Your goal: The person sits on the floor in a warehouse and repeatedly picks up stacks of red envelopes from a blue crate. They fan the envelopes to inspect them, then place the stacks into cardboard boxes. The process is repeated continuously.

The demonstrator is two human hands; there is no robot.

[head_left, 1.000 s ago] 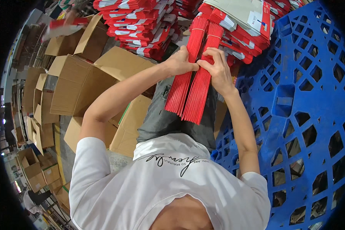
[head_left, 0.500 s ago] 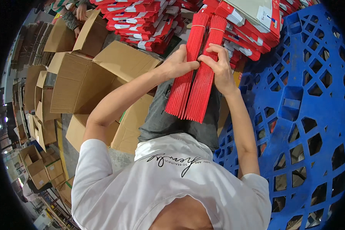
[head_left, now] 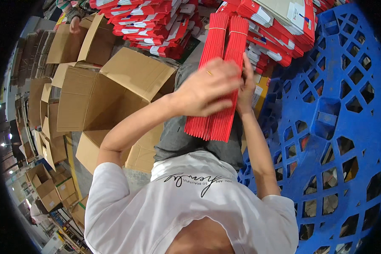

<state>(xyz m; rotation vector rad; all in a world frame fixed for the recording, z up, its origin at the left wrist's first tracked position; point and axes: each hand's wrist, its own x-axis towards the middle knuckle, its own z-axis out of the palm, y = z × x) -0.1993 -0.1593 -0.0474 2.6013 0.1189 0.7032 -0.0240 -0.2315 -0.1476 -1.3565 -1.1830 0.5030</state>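
Note:
Two long bundles of red folded paper sleeves lie side by side over my lap, the left bundle (head_left: 212, 46) touching the right bundle (head_left: 234, 46). A thin pale band goes round each near its far end. My left hand (head_left: 209, 86), smeared by motion, reaches across the top of both bundles; its fingers are unclear. A small yellow thing (head_left: 209, 73), too blurred to name, shows on its back. At the outer side of the right bundle, my right hand (head_left: 246, 86) grips its edge, with a finger pointing up along it and the rest partly hidden.
Stacks of red and white sleeves (head_left: 152, 29) rise ahead, with another stack (head_left: 279, 34) to the right. Open cardboard boxes (head_left: 78, 99) crowd the left. A blue plastic pallet (head_left: 326, 116) stands along my right. Another person's hand (head_left: 75, 25) is at a far-left box.
My left hand has moved from the left bundle's side to over both bundles. My right hand has slid from the bundle's top to its outer edge. The bundles have shifted slightly.

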